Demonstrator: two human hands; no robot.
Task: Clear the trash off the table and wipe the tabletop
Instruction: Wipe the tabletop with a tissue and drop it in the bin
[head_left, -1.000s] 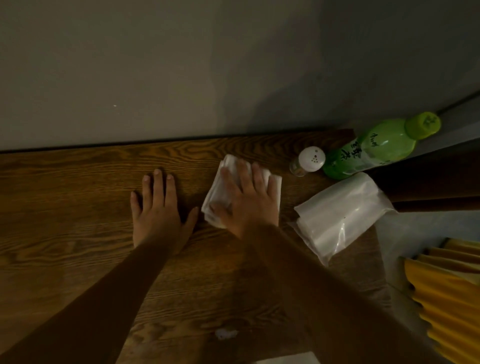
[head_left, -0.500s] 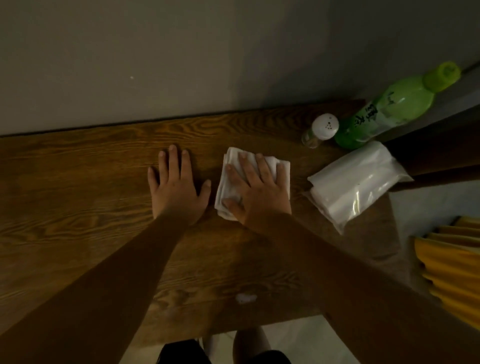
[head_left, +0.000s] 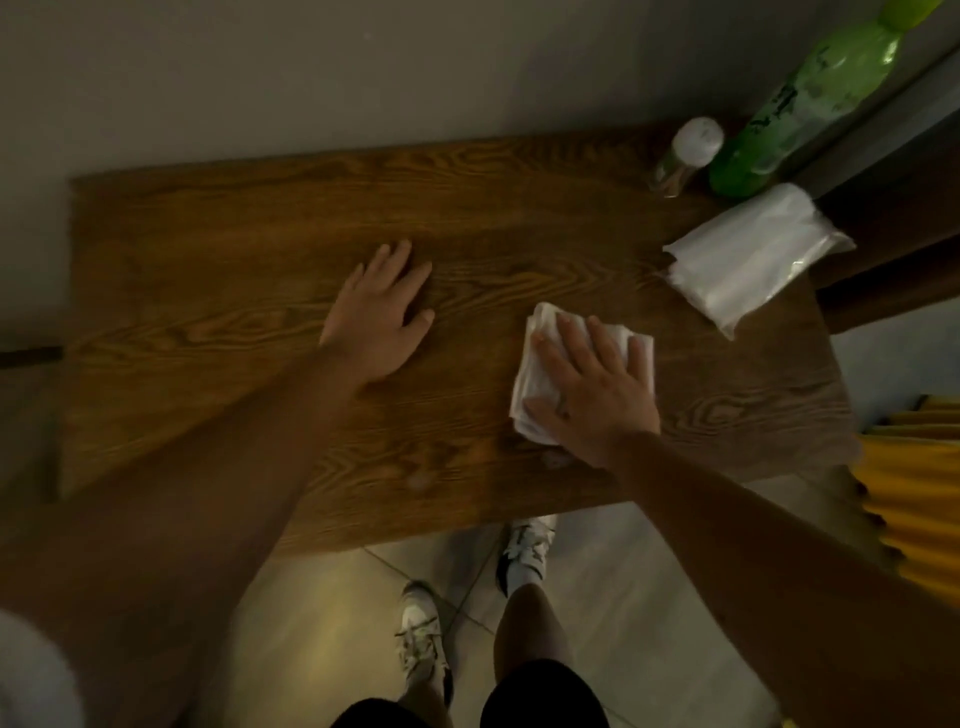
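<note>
Two hands flat on tabletop (head_left: 218, 291); wiping step in hand, right side of surface.

Right hand (head_left: 592, 389): fingers (head_left: 574, 338) spread wide and pressed flat on folded white cloth (head_left: 530, 384), pinning rather than gripping, nothing curled around. Left hand (head_left: 379, 312): open, palm down on bare wood, empty, well apart from cloth, seemingly bracing. Cloth near front right of tabletop, short of wipes packet (head_left: 753, 254). Green bottle (head_left: 800, 104) and small shaker (head_left: 685, 150) upright at far right corner, just beside each other. Pale smudge (head_left: 418, 480) near front edge, possibly residue; too blurred to confirm. Advised: even palm pressure, overlapping strokes with the grain, cloth kept folded, pass over smudge, care near packet and bottle to avoid knocking, items lifted to wipe beneath.
</note>
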